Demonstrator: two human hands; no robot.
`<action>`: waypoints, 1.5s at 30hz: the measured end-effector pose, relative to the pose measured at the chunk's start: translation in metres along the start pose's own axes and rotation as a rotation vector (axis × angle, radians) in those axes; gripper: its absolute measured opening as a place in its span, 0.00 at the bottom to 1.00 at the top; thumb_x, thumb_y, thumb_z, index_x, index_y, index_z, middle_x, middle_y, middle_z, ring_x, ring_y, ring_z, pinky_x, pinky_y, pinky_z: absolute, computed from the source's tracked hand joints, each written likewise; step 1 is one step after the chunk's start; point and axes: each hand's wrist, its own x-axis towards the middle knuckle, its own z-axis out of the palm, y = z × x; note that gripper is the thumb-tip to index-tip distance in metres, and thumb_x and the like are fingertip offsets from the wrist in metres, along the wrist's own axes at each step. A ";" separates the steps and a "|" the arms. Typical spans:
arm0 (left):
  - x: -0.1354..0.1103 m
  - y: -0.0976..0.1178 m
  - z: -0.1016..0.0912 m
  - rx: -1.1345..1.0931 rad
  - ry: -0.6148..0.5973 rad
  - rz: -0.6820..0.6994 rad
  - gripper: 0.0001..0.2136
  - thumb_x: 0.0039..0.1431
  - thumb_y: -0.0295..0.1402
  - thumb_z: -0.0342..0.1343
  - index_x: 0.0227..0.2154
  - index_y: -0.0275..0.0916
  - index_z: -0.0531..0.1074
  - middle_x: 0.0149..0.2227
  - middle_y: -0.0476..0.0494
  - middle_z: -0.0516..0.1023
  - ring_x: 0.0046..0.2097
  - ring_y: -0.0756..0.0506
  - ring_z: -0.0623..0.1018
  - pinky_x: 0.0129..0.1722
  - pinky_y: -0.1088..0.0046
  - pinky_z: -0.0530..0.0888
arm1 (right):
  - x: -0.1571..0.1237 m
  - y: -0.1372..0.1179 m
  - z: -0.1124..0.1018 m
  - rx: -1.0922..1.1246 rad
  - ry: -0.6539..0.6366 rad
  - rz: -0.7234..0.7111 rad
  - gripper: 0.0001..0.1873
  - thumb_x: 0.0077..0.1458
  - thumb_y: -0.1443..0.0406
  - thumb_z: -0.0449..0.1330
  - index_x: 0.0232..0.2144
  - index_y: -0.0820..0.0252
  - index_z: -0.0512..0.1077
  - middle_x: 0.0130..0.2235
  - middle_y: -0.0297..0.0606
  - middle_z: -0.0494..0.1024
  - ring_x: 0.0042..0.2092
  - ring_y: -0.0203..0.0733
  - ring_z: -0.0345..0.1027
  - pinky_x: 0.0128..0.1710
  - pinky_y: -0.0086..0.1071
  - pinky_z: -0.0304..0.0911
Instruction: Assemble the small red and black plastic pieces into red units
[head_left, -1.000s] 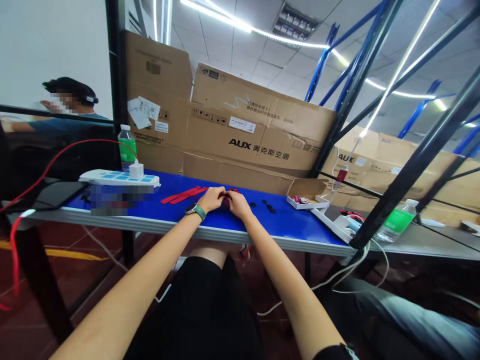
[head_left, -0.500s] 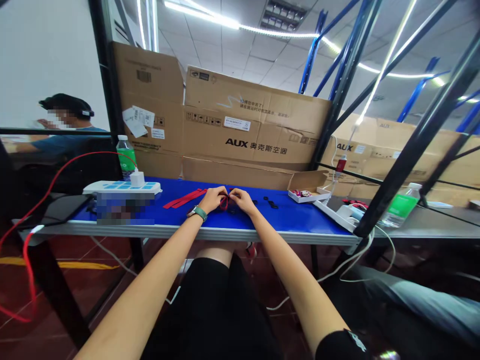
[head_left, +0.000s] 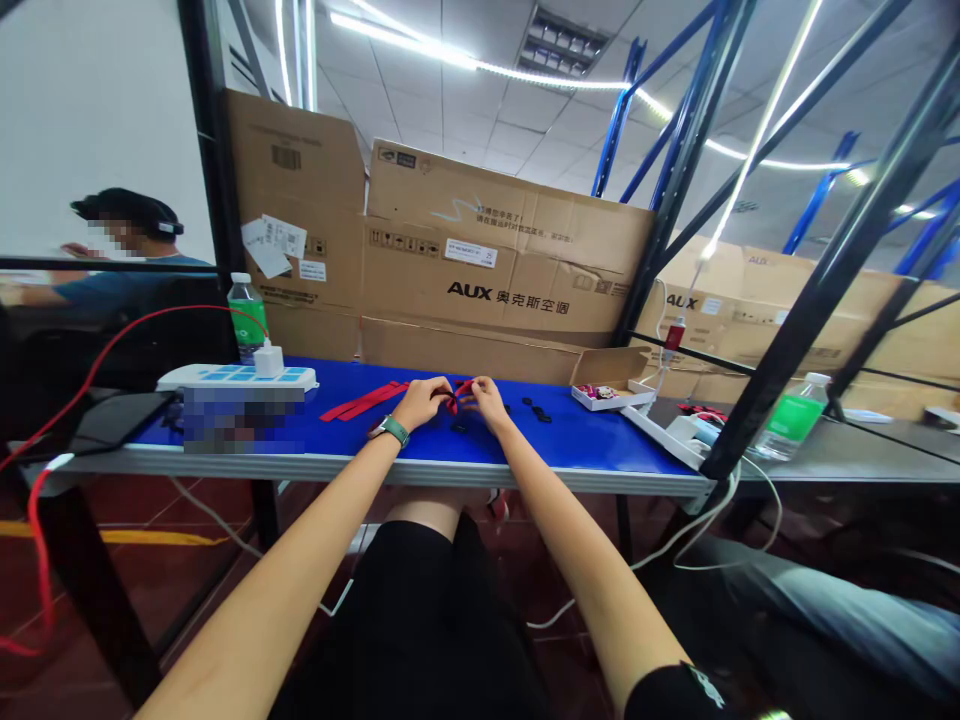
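Note:
Over the blue tabletop, my left hand (head_left: 421, 403) is closed, thumb and finger pinching a red strap (head_left: 452, 404) with a small dark piece at it. Opposite it, my right hand (head_left: 486, 402) is closed on the same strap's other part, near a red end at its fingertips. How the strap runs through the dark piece is too small to make out. Left of my hands lie several flat red straps (head_left: 360, 404). Small black plastic pieces (head_left: 538, 411) lie to the right, and another black piece (head_left: 457, 426) rests just below my hands.
A white power strip (head_left: 240, 378) with a plugged-in charger and a water bottle (head_left: 247, 318) stand at the left. An open small box (head_left: 604, 396) holds small items at the right. Cardboard panels (head_left: 480, 270) rise behind the table. Another person (head_left: 135, 270) sits far left.
My hands have drawn slightly apart, and the red strap's loop between them has changed shape. A red end now shows at my right fingertips. The view has shifted slightly.

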 end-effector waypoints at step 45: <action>0.001 -0.013 0.005 -0.349 0.183 -0.148 0.15 0.51 0.41 0.66 0.37 0.38 0.74 0.39 0.40 0.82 0.43 0.42 0.82 0.47 0.63 0.78 | -0.017 -0.023 0.005 -0.062 -0.106 -0.199 0.23 0.43 0.47 0.69 0.32 0.60 0.76 0.35 0.39 0.82 0.39 0.44 0.77 0.43 0.35 0.71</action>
